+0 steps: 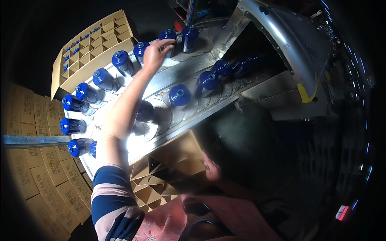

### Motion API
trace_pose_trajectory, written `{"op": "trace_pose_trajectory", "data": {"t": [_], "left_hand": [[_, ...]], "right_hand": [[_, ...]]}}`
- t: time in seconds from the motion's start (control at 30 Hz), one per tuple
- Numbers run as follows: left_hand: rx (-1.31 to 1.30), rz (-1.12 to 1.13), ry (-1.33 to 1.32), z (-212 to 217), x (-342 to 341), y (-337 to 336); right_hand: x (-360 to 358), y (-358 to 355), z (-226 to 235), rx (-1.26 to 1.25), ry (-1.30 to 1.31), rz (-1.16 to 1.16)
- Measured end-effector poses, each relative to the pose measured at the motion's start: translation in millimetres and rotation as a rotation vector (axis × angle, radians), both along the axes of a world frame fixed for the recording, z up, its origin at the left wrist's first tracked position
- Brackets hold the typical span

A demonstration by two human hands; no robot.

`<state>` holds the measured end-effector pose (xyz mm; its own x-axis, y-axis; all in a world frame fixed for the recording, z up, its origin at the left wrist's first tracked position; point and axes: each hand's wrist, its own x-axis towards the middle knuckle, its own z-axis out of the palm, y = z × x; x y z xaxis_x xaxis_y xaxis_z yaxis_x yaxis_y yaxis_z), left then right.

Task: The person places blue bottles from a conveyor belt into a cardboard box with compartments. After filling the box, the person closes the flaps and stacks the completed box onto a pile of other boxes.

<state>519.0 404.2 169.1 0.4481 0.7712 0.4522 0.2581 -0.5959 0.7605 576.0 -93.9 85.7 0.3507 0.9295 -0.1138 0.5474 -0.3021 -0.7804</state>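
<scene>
My left hand (156, 55) reaches far across a lit metal conveyor table. Its fingers are apart, in front of a blue bottle (167, 33); whether they touch it is unclear. Another blue bottle (140, 50) stands just left of that hand, and one more (189, 38) to its right. Low at the near side, my right hand (212, 168) is at the side wall of a cardboard box (185, 145), its fingers closed along the edge. Cardboard dividers fill this box, partly hidden by my apron and left arm.
Several blue bottles line the conveyor's left and far edges. A nearer row, with a bottle (179, 95), runs into a dark metal-hooded opening (277, 34). A divided carton (96, 56) holding several blue-topped items stands behind. Stacked cartons (44, 160) and a metal bar (36, 140) are at left.
</scene>
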Motion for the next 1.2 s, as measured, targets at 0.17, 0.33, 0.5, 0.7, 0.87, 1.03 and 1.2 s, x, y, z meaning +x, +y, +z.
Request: {"op": "trace_pose_trajectory", "data": {"t": [0.17, 0.33, 0.5, 0.7, 0.87, 1.03, 1.2], "left_hand": [[0.01, -0.359, 0.307, -2, 176, -74], [-0.009, -0.411, 0.601, -16, 288, -83], [0.0, -0.389, 0.612, -25, 324, -87], [0.031, -0.358, 0.51, 4, 317, -139], [-0.058, -0.389, 0.011, 55, 188, -219], [-0.479, -0.035, -0.27, 30, -88, -344], [-0.565, 0.815, -0.313, -34, -405, -521]], "right_hand": [[5, -15, -34, -0.112, 0.278, -0.104], [38, -18, -47, -0.358, 0.132, 0.044], [49, -12, -34, 0.142, 0.058, 0.11], [21, -22, -32, 0.041, 0.166, 0.059], [14, -44, -12, -0.097, 0.061, 0.033], [4, -70, 15, 0.044, -0.084, 0.016], [-11, -93, 11, -0.022, -0.102, 0.006]]}}
